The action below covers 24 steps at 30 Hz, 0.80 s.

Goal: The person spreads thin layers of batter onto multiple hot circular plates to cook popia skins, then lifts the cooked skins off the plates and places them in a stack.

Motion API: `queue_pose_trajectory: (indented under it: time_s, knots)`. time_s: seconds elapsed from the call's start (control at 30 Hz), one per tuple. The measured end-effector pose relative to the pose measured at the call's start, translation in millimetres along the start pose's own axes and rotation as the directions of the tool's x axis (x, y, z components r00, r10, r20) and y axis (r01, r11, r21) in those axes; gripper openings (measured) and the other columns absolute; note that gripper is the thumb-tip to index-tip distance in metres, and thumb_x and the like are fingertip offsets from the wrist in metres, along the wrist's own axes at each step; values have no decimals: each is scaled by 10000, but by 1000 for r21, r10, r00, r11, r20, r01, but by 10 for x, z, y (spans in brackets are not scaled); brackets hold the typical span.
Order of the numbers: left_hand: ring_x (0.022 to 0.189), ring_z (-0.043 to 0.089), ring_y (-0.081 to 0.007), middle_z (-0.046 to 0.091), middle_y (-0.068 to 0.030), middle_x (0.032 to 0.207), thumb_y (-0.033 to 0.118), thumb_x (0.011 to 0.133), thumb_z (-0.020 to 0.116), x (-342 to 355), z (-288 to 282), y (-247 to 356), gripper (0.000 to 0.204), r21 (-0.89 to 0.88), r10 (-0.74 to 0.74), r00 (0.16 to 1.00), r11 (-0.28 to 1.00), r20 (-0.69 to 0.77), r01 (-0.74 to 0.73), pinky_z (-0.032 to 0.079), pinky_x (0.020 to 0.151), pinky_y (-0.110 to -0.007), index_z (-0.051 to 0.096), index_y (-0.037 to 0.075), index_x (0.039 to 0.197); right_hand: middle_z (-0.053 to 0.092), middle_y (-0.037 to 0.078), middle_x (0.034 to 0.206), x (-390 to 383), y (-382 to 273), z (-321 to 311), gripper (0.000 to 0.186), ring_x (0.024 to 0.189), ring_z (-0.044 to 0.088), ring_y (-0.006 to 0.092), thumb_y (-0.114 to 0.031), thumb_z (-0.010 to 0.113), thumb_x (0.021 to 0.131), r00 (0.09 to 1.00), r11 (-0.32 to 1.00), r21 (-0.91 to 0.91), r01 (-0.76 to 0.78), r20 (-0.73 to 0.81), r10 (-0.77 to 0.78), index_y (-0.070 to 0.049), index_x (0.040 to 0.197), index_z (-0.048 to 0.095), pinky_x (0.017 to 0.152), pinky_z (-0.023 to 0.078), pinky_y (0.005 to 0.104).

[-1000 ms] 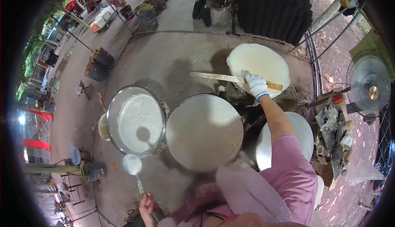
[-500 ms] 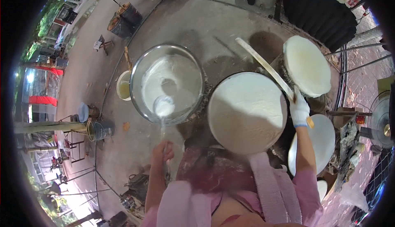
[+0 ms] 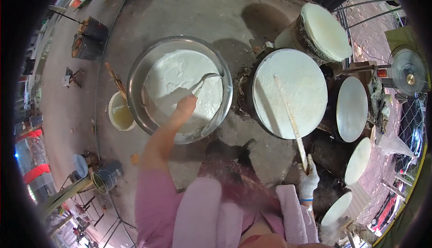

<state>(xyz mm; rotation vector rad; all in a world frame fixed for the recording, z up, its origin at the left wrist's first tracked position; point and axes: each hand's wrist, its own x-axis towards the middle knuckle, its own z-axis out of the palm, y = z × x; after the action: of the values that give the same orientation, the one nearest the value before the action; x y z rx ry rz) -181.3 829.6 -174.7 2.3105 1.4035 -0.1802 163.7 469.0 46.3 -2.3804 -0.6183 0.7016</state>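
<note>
My bare left hand (image 3: 186, 105) reaches over a wide metal basin (image 3: 134, 86), closed around the handle of a ladle (image 3: 205, 80). Thick white batter (image 3: 177, 66) fills much of the basin, and the ladle's head is at the batter's right side, partly sunk or hidden. In a white glove, my right hand (image 3: 308, 180) grips the near end of a long, flat wooden stick (image 3: 290, 111). That stick extends forward over a round, white-topped pot (image 3: 310, 81); whether it touches the surface I cannot tell.
Behind the pot stands a drum with a pale round top (image 3: 327, 32). More pale discs (image 3: 352, 109) lean along the right, near a fan (image 3: 408, 78). A bucket of yellowish liquid (image 3: 120, 113) with sticks stands left of the basin. Dark drums (image 3: 90, 39) stand farther left.
My left hand has moved forward with the ladle, deeper over the basin. My right hand has drawn back toward me, and the stick now points across the pot's white top. The view has shifted.
</note>
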Motion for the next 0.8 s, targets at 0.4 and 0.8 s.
queue_pose_trajectory:
  time_s: [0.4,0.8]
  knots:
    - [380,250,-86,313,43,521,459,972,411,-1365,983,-6,400,-745,211,752,-130,624,655,242,399,-257,516,93,852,582,63,1246,-990,656,1252,544,1062,552,124,-108,646,869,832,916,239,-322,534,154,-20,1363,436,927,424,238]
    - [411,375,-65,348,62,588,192,992,412,-2568,343,1343,195,66,326,945,-943,-38,328,333,519,-259,478,8,987,649,168,1093,-1639,799,633,503,1025,622,308,-367,552,896,688,991,-123,-44,716,119,-210,1365,465,881,461,352]
